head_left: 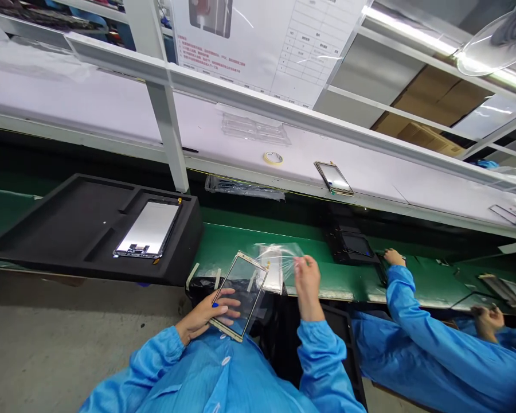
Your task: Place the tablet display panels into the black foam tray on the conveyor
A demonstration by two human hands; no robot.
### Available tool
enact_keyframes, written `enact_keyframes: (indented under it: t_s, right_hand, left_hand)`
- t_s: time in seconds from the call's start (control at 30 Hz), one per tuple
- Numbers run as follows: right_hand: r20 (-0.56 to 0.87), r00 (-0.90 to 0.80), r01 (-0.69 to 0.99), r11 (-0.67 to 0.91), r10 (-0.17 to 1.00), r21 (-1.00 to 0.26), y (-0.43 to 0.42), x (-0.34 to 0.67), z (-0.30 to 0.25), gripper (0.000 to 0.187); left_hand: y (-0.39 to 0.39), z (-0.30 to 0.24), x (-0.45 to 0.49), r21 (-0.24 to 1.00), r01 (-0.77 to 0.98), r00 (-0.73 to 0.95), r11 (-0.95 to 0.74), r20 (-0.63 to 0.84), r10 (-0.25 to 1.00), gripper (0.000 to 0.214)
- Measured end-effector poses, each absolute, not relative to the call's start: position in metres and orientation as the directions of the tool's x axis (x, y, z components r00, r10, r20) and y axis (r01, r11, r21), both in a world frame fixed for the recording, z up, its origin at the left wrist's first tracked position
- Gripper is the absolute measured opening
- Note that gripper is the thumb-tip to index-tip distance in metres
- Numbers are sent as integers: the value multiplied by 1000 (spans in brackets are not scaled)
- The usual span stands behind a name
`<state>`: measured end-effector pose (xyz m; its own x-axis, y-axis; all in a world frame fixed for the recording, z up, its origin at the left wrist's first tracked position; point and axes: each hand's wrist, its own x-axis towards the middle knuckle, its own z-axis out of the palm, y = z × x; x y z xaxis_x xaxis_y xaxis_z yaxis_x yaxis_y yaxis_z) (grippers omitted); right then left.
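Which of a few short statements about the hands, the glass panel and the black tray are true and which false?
1. The left hand holds a gold-framed rectangular glass panel. True.
2. The right hand grips a roll of tape. False: it pinches a clear plastic film; the tape roll lies on the white shelf.
3. The black foam tray holds one screen panel. True.
4. The neighbouring person's sleeve is red. False: it is blue.

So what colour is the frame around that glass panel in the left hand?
Pale gold, around the glass panel held by the left hand; the head view shows it.
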<state>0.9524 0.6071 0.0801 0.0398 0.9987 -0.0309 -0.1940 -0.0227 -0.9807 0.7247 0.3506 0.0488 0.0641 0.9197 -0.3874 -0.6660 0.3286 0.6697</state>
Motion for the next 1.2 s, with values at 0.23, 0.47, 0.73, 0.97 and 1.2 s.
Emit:
enact_keyframes:
  t_s: [0.23,0.47,0.73,0.97,1.2]
  right_hand:
    - [449,47,411,393,892,-823,589,997,96,48]
    - [-154,-455,-171,-255,877,-952,512,917,67,47]
    - [-293,-592,-239,-511,751,-826,473,880,55,49]
    - [-273,-781,159,-243,562,-957,449,909,26,45]
    - [-252,-888,109,-356,385,-928,403,930,54,37]
  left_hand:
    - [326,50,709,710,-619,82,336,-367,926,62]
    - [320,53,702,707,-610,115,358,-368,923,61]
    - [314,55,678,766,-523,173,373,-332,927,44]
    - [296,60,678,711,-616,135,338,-328,935,47]
    - [284,59,667,732,-556,-42,394,-498,866,68]
